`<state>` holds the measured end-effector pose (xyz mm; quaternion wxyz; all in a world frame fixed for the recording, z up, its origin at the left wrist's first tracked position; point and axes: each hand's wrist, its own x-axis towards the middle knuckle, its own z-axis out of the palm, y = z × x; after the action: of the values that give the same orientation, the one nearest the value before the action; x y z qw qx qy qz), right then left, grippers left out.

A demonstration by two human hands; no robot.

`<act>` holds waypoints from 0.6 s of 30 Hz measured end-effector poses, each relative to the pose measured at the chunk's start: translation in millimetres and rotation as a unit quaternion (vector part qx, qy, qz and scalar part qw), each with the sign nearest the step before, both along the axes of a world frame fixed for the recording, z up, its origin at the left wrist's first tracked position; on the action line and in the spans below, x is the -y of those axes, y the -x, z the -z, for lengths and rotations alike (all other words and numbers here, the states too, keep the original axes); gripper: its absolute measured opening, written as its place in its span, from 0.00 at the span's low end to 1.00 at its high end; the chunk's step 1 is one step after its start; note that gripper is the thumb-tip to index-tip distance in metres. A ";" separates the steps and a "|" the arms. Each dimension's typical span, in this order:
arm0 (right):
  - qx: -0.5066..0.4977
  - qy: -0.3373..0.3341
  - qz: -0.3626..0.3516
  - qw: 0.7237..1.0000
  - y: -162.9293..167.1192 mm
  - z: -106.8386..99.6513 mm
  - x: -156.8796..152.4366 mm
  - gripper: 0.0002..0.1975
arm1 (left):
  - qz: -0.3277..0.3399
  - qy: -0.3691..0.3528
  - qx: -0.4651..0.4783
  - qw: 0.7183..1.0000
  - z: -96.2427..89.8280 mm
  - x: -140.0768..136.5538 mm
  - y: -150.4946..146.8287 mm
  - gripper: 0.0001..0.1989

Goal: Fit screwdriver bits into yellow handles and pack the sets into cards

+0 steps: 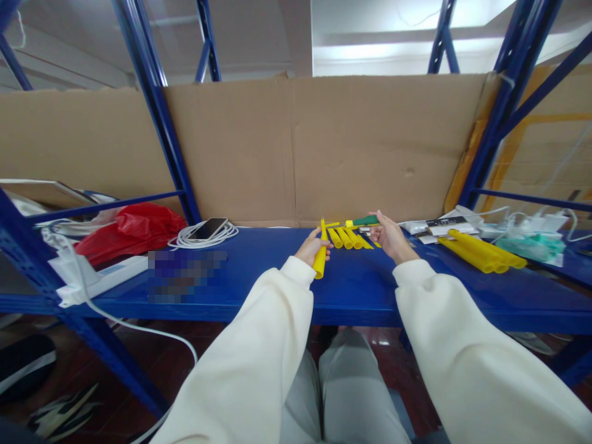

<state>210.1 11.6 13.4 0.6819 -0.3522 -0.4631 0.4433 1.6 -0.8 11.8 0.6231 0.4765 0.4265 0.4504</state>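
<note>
My left hand (pixel 309 248) is closed around a yellow plastic tube (pixel 320 264), which stands tilted with its wide open end toward me. In my right hand (pixel 390 237) is a screwdriver (pixel 362 221) with a green and yellow handle, held near the handle's end. Its shaft points left to the upper part of the tube; I cannot tell whether the tip touches. Just behind and between my hands, several more yellow tubes (pixel 345 238) lie side by side on the blue shelf (pixel 358 290).
Right of my hands lie another group of yellow tubes (pixel 481 254) and white packets (pixel 444 226). On the left are a phone (pixel 209 229) on a coiled white cable (pixel 226 233), a red plastic bag (pixel 134 229) and a power strip (pixel 115 274). Cardboard (pixel 324 148) walls the back.
</note>
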 end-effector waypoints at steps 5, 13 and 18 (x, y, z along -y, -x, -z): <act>-0.014 0.011 -0.024 1.000 2.4 -1.6 3.6 0.10 | -0.009 0.000 0.000 1.000 0.6 -0.8 0.3 0.37; -0.002 0.032 -0.009 0.999 -0.6 3.3 -4.9 0.16 | -0.012 -0.005 0.004 1.000 1.9 -3.1 0.1 0.37; -0.010 0.032 0.015 0.999 -0.5 3.7 -6.9 0.15 | 0.000 -0.004 -0.004 1.000 -0.4 -0.3 -0.1 0.37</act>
<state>210.5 18.6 9.7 0.6814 -0.3759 -0.4366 0.4513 1.7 -0.4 12.3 0.6200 0.4806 0.4268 0.4500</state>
